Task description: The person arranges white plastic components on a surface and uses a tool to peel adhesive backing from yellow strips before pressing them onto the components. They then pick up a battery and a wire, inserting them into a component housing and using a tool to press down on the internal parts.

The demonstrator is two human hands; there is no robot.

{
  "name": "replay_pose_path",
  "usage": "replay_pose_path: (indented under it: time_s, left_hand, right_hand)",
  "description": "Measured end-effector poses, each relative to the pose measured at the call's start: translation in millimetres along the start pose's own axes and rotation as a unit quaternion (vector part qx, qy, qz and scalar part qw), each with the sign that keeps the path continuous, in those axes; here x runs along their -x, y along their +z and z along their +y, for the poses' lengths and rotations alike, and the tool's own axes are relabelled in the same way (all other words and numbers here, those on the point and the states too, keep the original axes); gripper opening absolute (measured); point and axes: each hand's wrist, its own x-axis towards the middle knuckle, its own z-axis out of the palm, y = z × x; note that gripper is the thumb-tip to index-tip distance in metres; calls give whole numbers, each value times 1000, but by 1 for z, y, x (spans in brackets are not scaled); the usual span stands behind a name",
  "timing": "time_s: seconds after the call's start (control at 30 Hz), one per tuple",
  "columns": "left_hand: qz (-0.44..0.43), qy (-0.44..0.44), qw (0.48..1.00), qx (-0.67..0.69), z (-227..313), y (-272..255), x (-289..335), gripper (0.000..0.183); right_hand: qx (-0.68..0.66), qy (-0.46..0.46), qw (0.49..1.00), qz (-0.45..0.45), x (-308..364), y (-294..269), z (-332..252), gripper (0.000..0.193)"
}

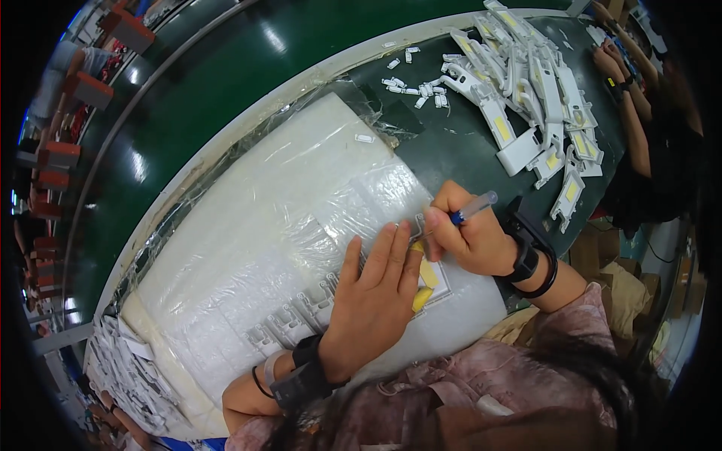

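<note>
Head view, only one here. Left hand (376, 301) is palm down, fingers straight and side by side, laid flat over a row of white hooked parts (289, 323) and gripping nothing that I can see. The row sits on a film-wrapped white pad (256, 218), running diagonally from lower left up under that hand.

Right hand (472, 240) is clamped on a pen-like tool (475, 207), clear barrel, blue collar, back end tilted up and right. Its fingers are just beside the left fingertips. Tip is mostly hidden by the fingers, so I can't tell what it touches.

Yellow pieces (423, 298) show just right of the left fingers, over a flat white piece with a grey edge. Dark bands on both wrists.

Pad lies on a dark green table (466, 146). Far right of it: heaped white housings (545, 98), some with yellow patches; small white pieces (417, 89) scattered to their left. Another pile of white parts (135, 376) at lower left. Green belt (218, 64) curves past beyond the pad. Co-worker's hands (611, 64) at upper right.
</note>
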Motion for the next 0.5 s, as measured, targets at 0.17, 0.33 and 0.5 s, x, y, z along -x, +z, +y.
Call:
replay_pose_path:
  time_s: [0.17, 0.33, 0.5]
  left_hand:
    - [4, 8, 1000, -15, 0, 2, 0, 51]
    - [35, 4, 999, 10, -1, 2, 0, 45]
    - [62, -32, 984, 162, -7, -27, -2, 42]
  right_hand:
    - [14, 9, 1000, 0, -2, 0, -3, 17]
    - [-172, 117, 977, 53, -9, -3, -4, 25]
    - [-217, 145, 964, 57, -6, -8, -6, 25]
